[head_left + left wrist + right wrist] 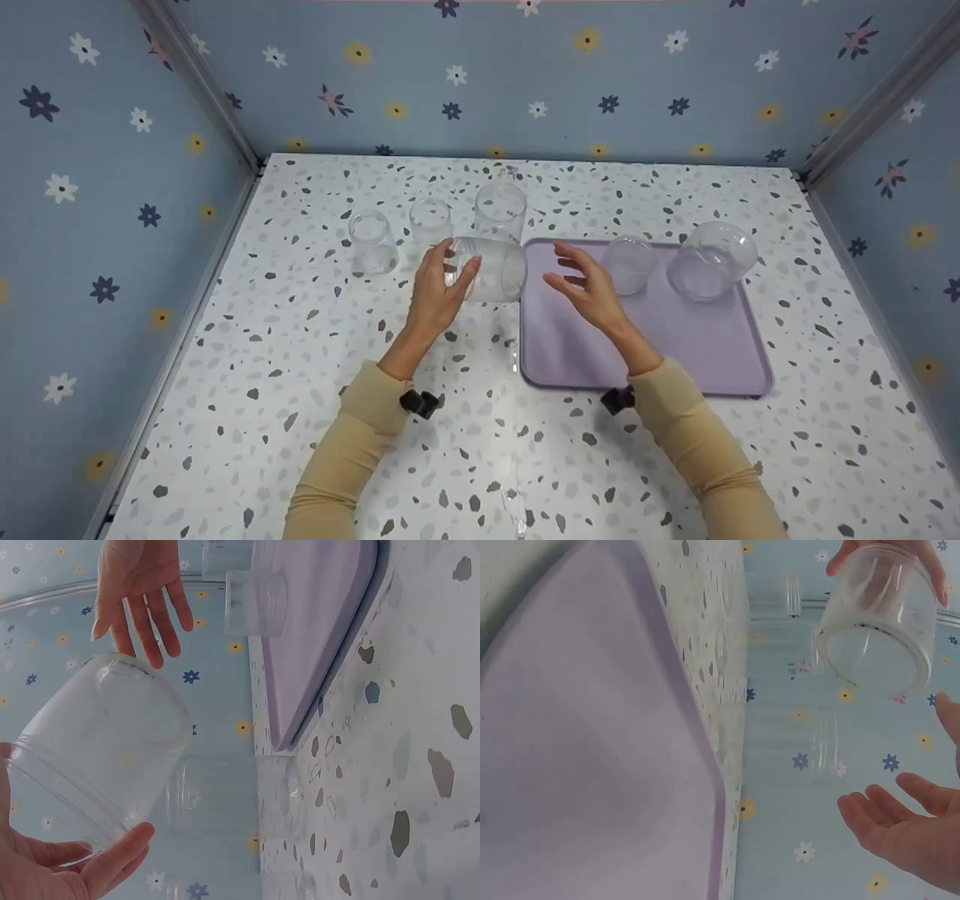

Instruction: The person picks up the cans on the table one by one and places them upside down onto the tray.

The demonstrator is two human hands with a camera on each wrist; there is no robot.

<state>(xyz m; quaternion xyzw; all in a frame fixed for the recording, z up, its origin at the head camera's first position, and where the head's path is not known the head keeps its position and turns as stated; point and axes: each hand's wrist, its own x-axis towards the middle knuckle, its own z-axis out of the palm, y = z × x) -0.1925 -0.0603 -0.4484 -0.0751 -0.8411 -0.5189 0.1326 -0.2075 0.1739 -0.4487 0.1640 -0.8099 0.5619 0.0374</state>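
Observation:
My left hand [437, 296] grips a clear, see-through jar [495, 270] around its ridged neck end. The jar is held above the table, lying sideways with its base toward my right hand. In the left wrist view, thumb and fingers wrap the neck of the jar [105, 742], whose base tilts upward. My right hand [596, 292] hovers over the left part of the lilac tray [645, 352], fingers loosely bent and apart from the jar. Nothing is in that palm, as the right wrist view of the hand [907, 832] shows.
On the tray's far side stand a small clear jar [630, 266] and a larger rounded one [712, 259]. Behind my left hand, three more clear containers stand on the speckled table: a left jar [373, 244], a middle jar [431, 221] and a taller one [501, 214]. Flowered panels enclose the table.

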